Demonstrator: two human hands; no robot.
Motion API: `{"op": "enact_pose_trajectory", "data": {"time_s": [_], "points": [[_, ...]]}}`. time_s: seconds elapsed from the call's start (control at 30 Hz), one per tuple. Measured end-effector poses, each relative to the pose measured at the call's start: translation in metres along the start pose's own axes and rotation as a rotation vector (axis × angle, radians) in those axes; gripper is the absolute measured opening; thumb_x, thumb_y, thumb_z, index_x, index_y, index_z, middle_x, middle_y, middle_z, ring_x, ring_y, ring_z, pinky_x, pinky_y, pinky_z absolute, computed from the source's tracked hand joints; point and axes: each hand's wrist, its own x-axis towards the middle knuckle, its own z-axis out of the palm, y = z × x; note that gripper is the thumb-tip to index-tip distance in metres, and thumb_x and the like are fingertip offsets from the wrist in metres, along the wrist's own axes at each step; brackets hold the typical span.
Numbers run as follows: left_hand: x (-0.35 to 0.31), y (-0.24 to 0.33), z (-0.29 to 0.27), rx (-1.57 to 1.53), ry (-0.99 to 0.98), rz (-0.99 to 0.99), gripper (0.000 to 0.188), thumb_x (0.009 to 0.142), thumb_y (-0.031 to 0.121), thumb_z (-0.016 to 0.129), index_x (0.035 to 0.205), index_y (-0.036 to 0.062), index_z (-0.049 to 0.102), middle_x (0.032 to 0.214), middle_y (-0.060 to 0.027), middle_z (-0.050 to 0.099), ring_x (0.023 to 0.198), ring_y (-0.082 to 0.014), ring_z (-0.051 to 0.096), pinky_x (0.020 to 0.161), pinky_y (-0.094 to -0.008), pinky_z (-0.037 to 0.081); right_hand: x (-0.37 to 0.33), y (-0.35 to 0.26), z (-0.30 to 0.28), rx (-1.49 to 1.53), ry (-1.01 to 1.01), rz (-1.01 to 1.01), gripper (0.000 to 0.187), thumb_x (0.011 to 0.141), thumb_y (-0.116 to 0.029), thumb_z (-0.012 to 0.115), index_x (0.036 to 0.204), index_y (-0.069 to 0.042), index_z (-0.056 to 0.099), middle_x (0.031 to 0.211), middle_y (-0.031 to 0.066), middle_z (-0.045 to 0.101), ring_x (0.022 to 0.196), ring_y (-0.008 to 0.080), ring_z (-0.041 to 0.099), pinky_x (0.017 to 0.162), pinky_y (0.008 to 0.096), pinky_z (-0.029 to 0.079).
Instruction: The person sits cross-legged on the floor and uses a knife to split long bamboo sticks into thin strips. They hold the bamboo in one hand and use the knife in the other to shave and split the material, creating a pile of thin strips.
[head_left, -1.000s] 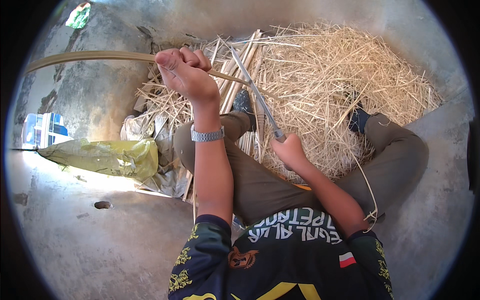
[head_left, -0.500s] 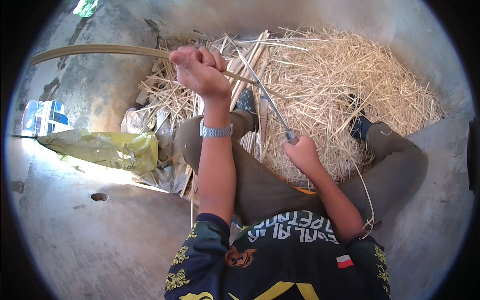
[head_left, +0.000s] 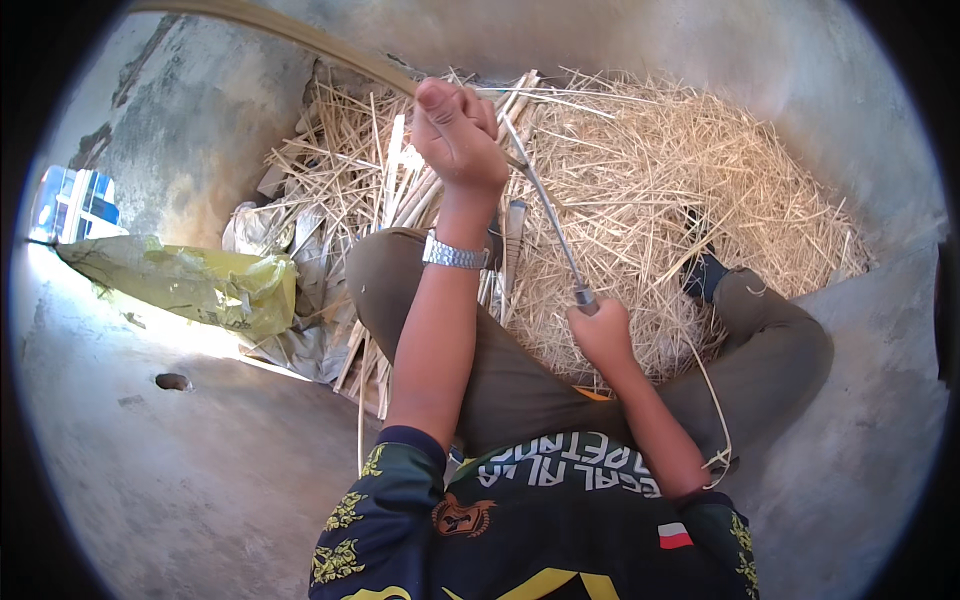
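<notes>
My left hand (head_left: 458,135), closed with the thumb on top, grips a long split bamboo strip (head_left: 320,42). One length of the strip arcs from the fist to the upper left, out of view. Its short end comes out below the fingers and meets the blade of a knife (head_left: 548,205). My right hand (head_left: 602,338) is wrapped around the knife's handle, in front of my crossed legs. The narrow blade points away from me and a little left, above a heap of pale shavings (head_left: 640,165). Part of the handle is hidden in the fist.
Longer bamboo slats (head_left: 395,170) lie among the shavings on the left. A yellow translucent plastic sheet (head_left: 235,290) lies beside crumpled grey sacking (head_left: 310,245). Concrete walls (head_left: 640,35) curve around the heap. The lower left concrete surface has a small hole (head_left: 173,382).
My left hand has moved right with the bamboo strip, whose long part now slants more steeply to the upper left. My right hand stays in nearly the same place with the knife.
</notes>
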Motion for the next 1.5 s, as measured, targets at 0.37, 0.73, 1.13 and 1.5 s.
{"op": "enact_pose_trajectory", "data": {"time_s": [0.37, 0.73, 1.13, 1.5], "points": [[0.003, -0.004, 0.001, 0.018, 0.008, 0.002, 0.057, 0.101, 0.063, 0.038, 0.074, 0.0128, 0.031, 0.058, 0.0046, 0.023, 0.047, -0.0060, 0.019, 0.041, -0.0253, 0.017, 0.007, 0.026, 0.017, 0.537, 0.227, -0.186, 0.022, 0.087, -0.008, 0.065, 0.068, -0.002, 0.056, 0.055, -0.0003, 0.052, 0.049, 0.0096, 0.046, 0.049, 0.0318, 0.038], [0.001, 0.005, -0.002, 0.059, -0.055, 0.100, 0.043, 0.108, 0.048, 0.031, 0.089, 0.0106, 0.039, 0.073, 0.0005, 0.039, 0.064, -0.0100, 0.037, 0.057, -0.0245, 0.034, 0.033, 0.037, 0.018, 0.212, -0.162, 0.237, 0.031, 0.083, -0.018, 0.070, 0.061, -0.002, 0.054, 0.051, 0.0047, 0.054, 0.048, 0.0145, 0.050, 0.048, 0.0360, 0.040], [-0.003, 0.010, -0.001, 0.165, 0.043, 0.201, 0.041, 0.109, 0.041, 0.035, 0.083, 0.0100, 0.037, 0.064, 0.0024, 0.031, 0.051, -0.0057, 0.029, 0.043, -0.0225, 0.024, 0.028, 0.044, 0.020, 0.375, 0.040, -0.191, 0.030, 0.084, -0.023, 0.071, 0.069, 0.001, 0.063, 0.060, 0.0109, 0.062, 0.053, 0.0176, 0.058, 0.056, 0.0361, 0.046], [0.005, 0.019, -0.005, 0.297, 0.055, 0.158, 0.044, 0.110, 0.041, 0.032, 0.079, 0.0103, 0.036, 0.065, 0.0034, 0.034, 0.053, -0.0054, 0.032, 0.046, -0.0224, 0.026, 0.050, 0.048, 0.016, 0.469, -0.494, 0.368, 0.037, 0.081, -0.028, 0.075, 0.064, 0.000, 0.058, 0.053, 0.0060, 0.054, 0.048, 0.0196, 0.054, 0.052, 0.0376, 0.043]]}}
